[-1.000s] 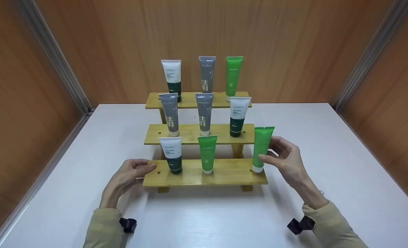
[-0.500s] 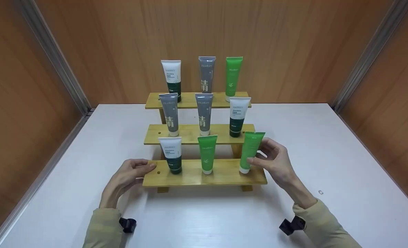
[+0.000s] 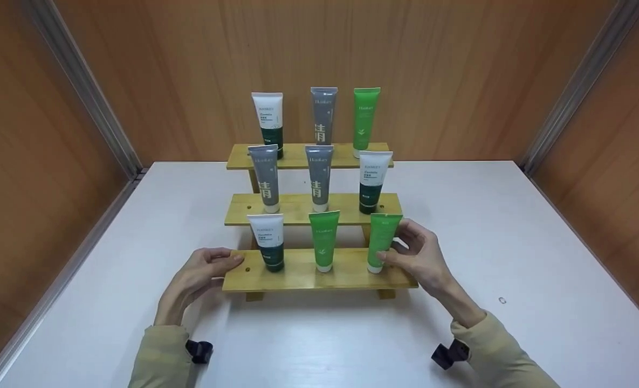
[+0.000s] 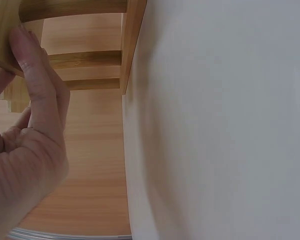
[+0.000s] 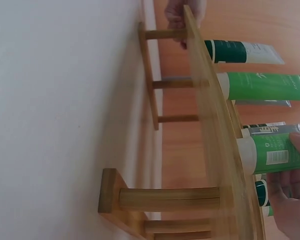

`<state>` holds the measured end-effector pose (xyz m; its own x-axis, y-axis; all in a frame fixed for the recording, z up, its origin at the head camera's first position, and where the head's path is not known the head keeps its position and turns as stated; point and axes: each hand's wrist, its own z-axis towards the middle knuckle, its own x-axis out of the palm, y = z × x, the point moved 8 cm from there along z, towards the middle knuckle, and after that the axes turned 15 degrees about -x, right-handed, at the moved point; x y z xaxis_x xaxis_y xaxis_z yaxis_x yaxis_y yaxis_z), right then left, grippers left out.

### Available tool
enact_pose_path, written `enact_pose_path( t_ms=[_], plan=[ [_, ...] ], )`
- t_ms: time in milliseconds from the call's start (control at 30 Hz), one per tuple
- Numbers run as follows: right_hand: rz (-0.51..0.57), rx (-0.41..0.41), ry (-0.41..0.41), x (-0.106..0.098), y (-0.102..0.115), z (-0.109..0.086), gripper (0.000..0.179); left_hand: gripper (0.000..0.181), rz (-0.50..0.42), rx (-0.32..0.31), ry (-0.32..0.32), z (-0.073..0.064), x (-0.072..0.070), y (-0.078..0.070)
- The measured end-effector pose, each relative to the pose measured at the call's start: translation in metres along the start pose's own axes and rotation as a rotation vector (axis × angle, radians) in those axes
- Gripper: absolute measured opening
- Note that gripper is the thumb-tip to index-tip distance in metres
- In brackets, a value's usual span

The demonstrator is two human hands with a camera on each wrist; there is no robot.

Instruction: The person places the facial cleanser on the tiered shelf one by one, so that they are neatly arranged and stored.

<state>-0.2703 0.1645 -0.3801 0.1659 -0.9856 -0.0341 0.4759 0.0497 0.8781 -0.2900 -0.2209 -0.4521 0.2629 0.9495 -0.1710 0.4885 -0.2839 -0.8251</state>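
A three-tier wooden display stand (image 3: 297, 280) bears squeeze tubes standing on their caps in rows. My left hand (image 3: 203, 272) grips the left end of its lowest shelf, thumb on top and fingers beneath; the left wrist view shows those fingers (image 4: 42, 95) under the board. With thumb and fingers my right hand (image 3: 424, 261) pinches a green tube (image 3: 382, 240) upright at the right of the lowest shelf. Its white cap (image 5: 247, 156) is at the board in the right wrist view. Beside it stand another green tube (image 3: 324, 240) and a white and dark-green tube (image 3: 268, 242).
On the middle tier are two grey tubes (image 3: 265, 178) and a white and dark-green one (image 3: 373, 180). The top tier bears a white and dark-green, a grey and a green tube (image 3: 365, 118). A small ring (image 3: 502, 300) lies on the white table (image 3: 319, 345); wooden panels surround it.
My right hand has moved left with the green tube, from the lowest shelf's right end inward, closer to the middle tube. The left hand has kept its hold on the shelf.
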Motion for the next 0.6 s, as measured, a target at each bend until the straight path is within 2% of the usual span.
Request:
enact_pose_path(
  t_ms=[400, 600],
  plan=[
    [0.002, -0.026, 0.054, 0.002, 0.001, -0.003, 0.061, 0.058, -0.006, -0.005, 0.023, 0.000, 0.001, 0.000],
    [0.009, -0.089, 0.061, -0.012, 0.004, -0.004, 0.057, 0.061, 0.037, -0.012, 0.003, 0.000, -0.001, 0.000]
  ],
)
